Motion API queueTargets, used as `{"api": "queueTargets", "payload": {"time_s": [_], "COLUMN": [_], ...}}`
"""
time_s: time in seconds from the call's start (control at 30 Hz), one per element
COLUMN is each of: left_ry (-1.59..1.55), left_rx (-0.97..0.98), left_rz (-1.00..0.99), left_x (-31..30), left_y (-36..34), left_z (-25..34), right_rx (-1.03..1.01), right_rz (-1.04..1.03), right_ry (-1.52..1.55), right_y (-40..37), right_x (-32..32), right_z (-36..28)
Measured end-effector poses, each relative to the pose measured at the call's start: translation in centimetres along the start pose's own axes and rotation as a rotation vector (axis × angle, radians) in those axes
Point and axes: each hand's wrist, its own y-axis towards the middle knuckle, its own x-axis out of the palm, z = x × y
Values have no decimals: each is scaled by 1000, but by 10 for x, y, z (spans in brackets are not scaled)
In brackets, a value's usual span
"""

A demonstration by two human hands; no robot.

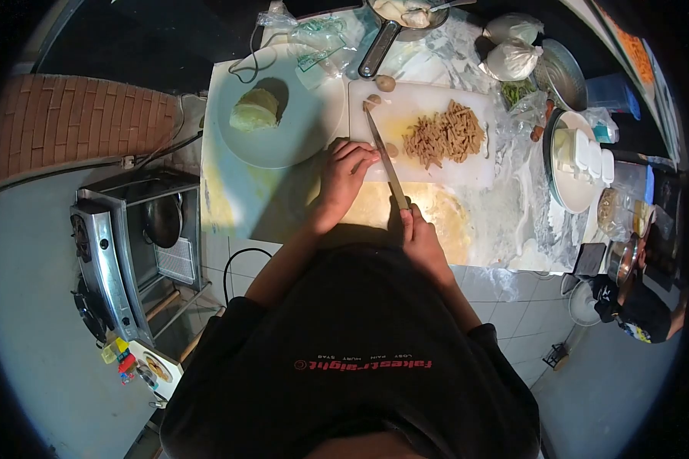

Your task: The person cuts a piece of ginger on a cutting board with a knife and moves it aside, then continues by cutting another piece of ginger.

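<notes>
My right hand (pixel 421 236) is closed round the handle of a long knife (pixel 388 162), whose blade points away over the left part of the white cutting board (pixel 475 174). Beside the blade, my left hand (pixel 348 177) rests at the board's left edge, fingers together and bent; what they hold, if anything, is hidden. Small brown pieces (pixel 372 100) lie near the knife tip, and a round slice (pixel 391 150) is next to the blade. A pile of brown cut strips (pixel 445 135) covers the board's right part.
A large plate (pixel 283 149) with a pale green cabbage piece (pixel 255 111) is at the left. A pan (pixel 410 29) stands at the back, near a brown lump (pixel 385 83). Bags, a metal bowl (pixel 560 75) and a container-filled basin (pixel 573 195) are right. Another person (pixel 643 310) is far right.
</notes>
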Motion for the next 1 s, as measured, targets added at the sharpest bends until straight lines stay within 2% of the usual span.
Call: {"api": "queueTargets", "payload": {"time_s": [0.43,0.7,0.83,1.0], "left_ry": [-28,-11,3,46], "left_rx": [-32,-36,-2,41], "left_rz": [-4,10,-13,-40], "left_x": [-1,1,2,5], "left_y": [0,-1,0,0], "left_z": [2,3,3,5], "right_rx": [34,-42,-6,-30], "right_rz": [-25,162,132,65], "right_ry": [-7,-396,-381,-66], "right_y": [10,2,-1,-3], "right_x": [11,6,-1,2], "right_z": [4,-5,-3,17]}}
